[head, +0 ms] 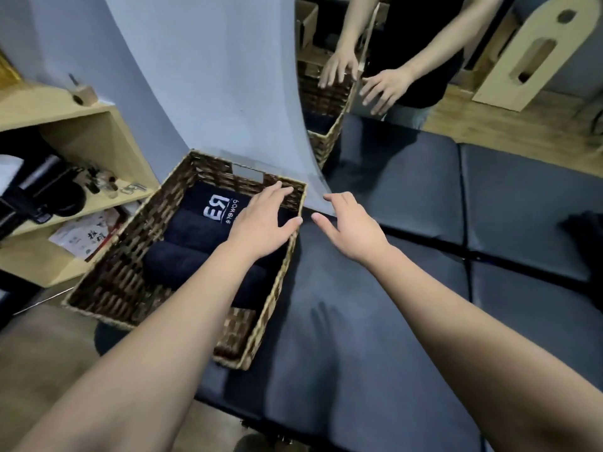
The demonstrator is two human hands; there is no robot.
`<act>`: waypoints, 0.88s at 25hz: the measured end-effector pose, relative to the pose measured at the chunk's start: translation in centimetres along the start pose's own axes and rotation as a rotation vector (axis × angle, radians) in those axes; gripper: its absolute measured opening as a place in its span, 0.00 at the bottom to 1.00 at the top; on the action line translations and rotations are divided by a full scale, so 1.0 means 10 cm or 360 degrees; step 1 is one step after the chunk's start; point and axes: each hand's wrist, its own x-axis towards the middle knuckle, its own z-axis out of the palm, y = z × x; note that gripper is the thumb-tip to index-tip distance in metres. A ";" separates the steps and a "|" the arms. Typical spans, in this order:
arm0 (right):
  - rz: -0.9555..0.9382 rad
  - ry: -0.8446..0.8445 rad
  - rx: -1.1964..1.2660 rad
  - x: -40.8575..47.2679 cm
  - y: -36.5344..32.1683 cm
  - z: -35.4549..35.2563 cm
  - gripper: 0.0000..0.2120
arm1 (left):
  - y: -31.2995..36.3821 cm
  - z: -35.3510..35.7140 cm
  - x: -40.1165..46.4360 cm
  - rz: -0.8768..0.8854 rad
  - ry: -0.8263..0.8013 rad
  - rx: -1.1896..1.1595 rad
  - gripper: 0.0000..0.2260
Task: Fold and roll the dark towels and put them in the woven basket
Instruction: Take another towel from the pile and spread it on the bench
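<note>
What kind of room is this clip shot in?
Probably a massage or fitness studio: a padded treatment table, a wall mirror, and rolled dark towels stored in a woven basket.

Left hand (261,220) flat over woven basket (124,282) w/ rolled dark towels (195,249); right hand (352,230) spread above bench (375,321) beside it.
</note>
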 end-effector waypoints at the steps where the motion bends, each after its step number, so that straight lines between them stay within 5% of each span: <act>1: 0.0059 0.0034 0.0023 -0.10 0.06 -0.04 0.29 | 0.11 0.06 -0.02 0.0033 -0.0023 -0.0003 0.30; 15: 0.1167 0.0545 0.0078 -2.64 1.12 -0.57 0.34 | 2.00 1.17 -0.42 0.0956 -0.0486 0.0216 0.32; 22: 0.1541 0.0632 -0.0054 -4.26 1.95 -0.90 0.35 | 3.51 2.10 -1.08 0.1388 -0.0642 0.0274 0.32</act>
